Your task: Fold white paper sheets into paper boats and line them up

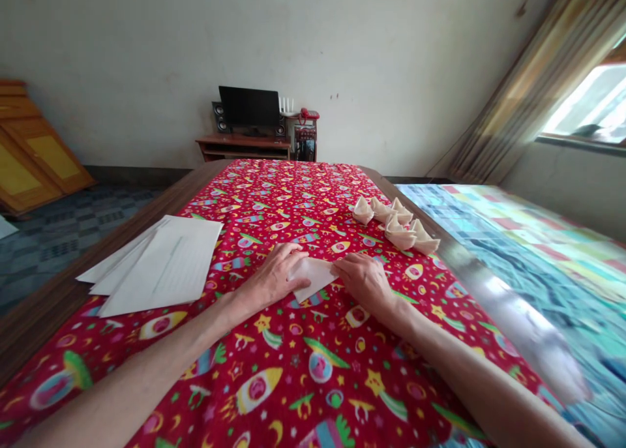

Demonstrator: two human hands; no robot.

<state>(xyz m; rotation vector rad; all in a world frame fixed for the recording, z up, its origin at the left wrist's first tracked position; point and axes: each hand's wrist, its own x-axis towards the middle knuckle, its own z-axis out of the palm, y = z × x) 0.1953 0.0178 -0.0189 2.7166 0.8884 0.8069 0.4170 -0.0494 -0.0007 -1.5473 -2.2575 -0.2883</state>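
A small folded piece of white paper (313,277) lies on the red patterned cloth between my two hands. My left hand (282,272) grips its left end, thumb on top and fingers along the far edge. At the right end, the fingers of my right hand (364,280) are pressed together on the paper's corner. Beyond my right hand sits a group of several folded paper shapes (401,231) with pointed, raised tips. To the left of my left hand lies a fanned stack of white paper sheets (166,265), the top one with faint lines.
The red cloth (293,194) covers most of a dark wooden table (161,203). Past its far end stand a monitor (249,107) with speakers and a red telephone (308,114). A bed with a blue patterned cover (469,239) is at the right; a yellow wooden cabinet (39,148) stands left.
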